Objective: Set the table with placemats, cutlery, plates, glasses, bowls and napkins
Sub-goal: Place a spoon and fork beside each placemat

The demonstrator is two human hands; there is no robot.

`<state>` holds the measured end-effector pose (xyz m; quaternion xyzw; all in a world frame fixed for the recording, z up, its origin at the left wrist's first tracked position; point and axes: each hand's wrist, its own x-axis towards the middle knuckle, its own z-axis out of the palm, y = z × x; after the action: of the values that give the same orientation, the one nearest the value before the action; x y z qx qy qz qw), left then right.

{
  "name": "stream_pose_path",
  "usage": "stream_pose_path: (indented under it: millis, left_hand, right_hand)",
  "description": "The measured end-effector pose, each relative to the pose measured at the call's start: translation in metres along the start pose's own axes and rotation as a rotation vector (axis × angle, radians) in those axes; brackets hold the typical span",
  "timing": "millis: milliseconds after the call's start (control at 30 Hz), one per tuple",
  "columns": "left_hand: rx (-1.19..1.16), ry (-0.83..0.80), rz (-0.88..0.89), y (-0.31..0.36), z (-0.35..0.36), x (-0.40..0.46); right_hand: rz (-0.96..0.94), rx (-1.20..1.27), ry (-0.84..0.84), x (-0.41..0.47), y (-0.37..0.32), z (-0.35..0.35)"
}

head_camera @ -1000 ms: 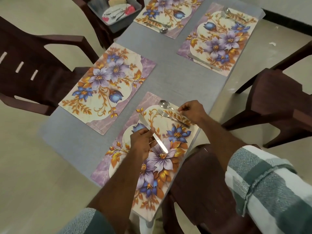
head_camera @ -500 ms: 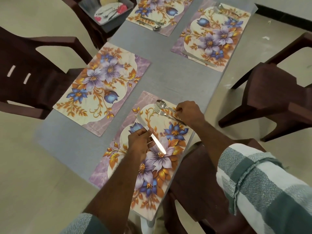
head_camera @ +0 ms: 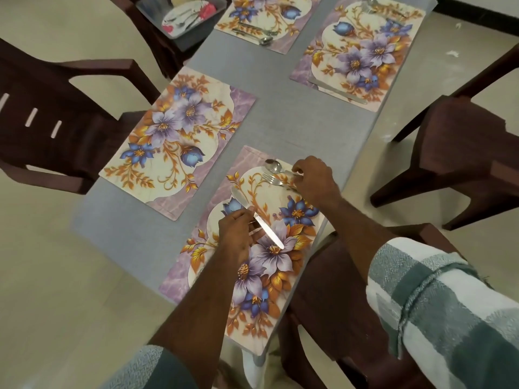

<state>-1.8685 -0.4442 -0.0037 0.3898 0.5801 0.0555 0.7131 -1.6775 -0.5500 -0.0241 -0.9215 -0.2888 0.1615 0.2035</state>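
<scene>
Steel catches the light on the nearest placemat [head_camera: 280,279], where a table knife [head_camera: 259,221] lies slantwise, its rounded blade tip pointing away toward the far left and its handle end running back toward the near right. The person's left hand [head_camera: 235,234] sits right at the middle of the knife, fingertips pinching it from the left side, so the long axis crosses in front of the fingers rather than lying along them. To square the knife with the mat edge, I judge, it must be swung about that pinch.

Over at the far end of the same mat, the right hand [head_camera: 313,179] has its fingers curled onto the handles of a spoon [head_camera: 273,165] and a fork [head_camera: 271,179], which lie side by side with their heads pointing left. Each hand is clearly the nearer one to its own piece; knife and spoon are well apart.

On the grey table [head_camera: 280,122] three more floral mats are laid; the two far ones carry cutlery, and the mat [head_camera: 179,141] at left carries none. A clear tub [head_camera: 179,15] on a chair beyond the table's far left corner holds a plate with more cutlery, a pale block and something red.
</scene>
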Motion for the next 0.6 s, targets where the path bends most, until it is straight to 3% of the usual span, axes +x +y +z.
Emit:
stream_pose_path:
  millis: [200, 367, 600]
  left_hand:
    - [-0.026, -0.024, 0.063, -0.003, -0.015, -0.009]
    - [-0.042, -0.030, 0.053, -0.005, -0.036, -0.018]
    - [-0.020, 0.029, 0.072, -0.015, -0.073, -0.031]
  right_hand:
    - [-0.145, 0.196, 0.028, -0.045, -0.036, 0.019]
    - [-0.004, 0.516, -0.334, -0.079, -0.059, 0.030]
    - [-0.113, 0.390, -0.486, -0.123, -0.069, 0.041]
